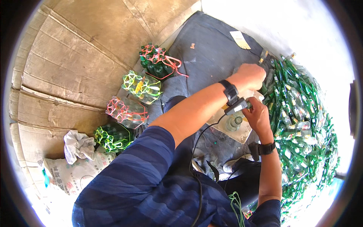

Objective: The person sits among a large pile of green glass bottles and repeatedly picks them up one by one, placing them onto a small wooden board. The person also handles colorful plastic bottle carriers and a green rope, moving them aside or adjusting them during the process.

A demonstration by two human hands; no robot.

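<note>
My left hand (pixel 251 77) is stretched forward, with its fingers curled down beside the edge of a heap of glass bottles (pixel 295 107). Its underside is hidden, so what it may hold does not show. Below it, the thumb and fingers of my right hand (pixel 258 115) close around the top of a greenish glass bottle (pixel 249 104), mostly covered by the hand and the left wrist device. A clear glass bottle (pixel 234 123) stands upright on a pale, worn board (pixel 242 137) just left of my right hand.
Bundles of bottles tied with pink (pixel 154 61) and yellow-green plastic strapping (pixel 141 85) line the left side, by cardboard sheets (pixel 71 62). A printed woven sack (pixel 71 173) lies lower left. Dark sheeting (pixel 204 48) covers the floor. A black cable (pixel 198 142) hangs from my left wrist device.
</note>
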